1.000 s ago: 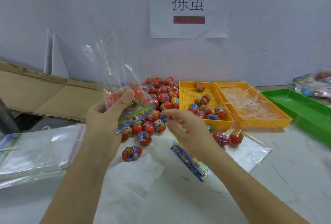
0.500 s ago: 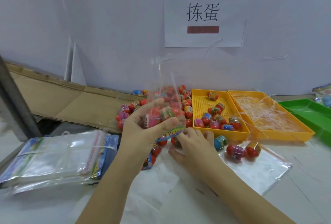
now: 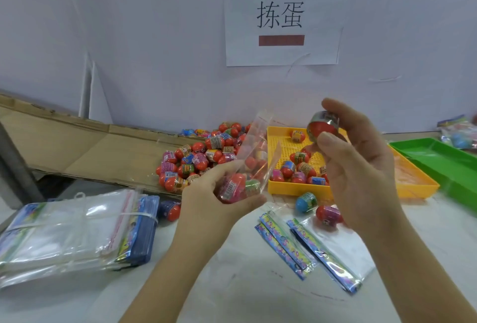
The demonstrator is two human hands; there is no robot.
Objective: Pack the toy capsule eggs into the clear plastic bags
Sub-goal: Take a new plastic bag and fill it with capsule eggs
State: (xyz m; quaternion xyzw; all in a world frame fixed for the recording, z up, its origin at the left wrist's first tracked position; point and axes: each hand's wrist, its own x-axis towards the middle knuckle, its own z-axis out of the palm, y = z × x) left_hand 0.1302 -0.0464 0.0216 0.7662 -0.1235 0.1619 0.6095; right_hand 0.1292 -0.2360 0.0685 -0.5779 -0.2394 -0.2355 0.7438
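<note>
The left hand (image 3: 214, 204) holds a clear plastic bag (image 3: 254, 147) upright above the white desk (image 3: 245, 286). Its fingers (image 3: 247, 202) curl round the bag's lower end, where a few toy capsule eggs (image 3: 233, 185) already sit, and the bag's mouth stands open at the top. The right hand (image 3: 358, 175) is raised beside it, just right of the bag mouth. Thumb and forefinger pinch a red capsule egg with a silver band (image 3: 322, 126), and the other fingers are loosely bent.

Behind the left hand a loose pile of mostly red capsule eggs (image 3: 196, 160) lies on the desk against a flattened sheet of brown cardboard (image 3: 77, 141). More eggs sit in a yellow perforated plastic tray (image 3: 284, 189). A second yellow tray (image 3: 420, 185) and a green tray (image 3: 438, 152) stand to its right. In front of the first yellow tray a blue egg (image 3: 305, 202) and a red egg with a purple band (image 3: 329, 215) lie on the desk, near several flat clear bags with colourful printed header strips (image 3: 309, 247). A banded stack of such bags (image 3: 72, 229) rests at the left. A white paper sign (image 3: 281, 15) is fixed to the wall.
</note>
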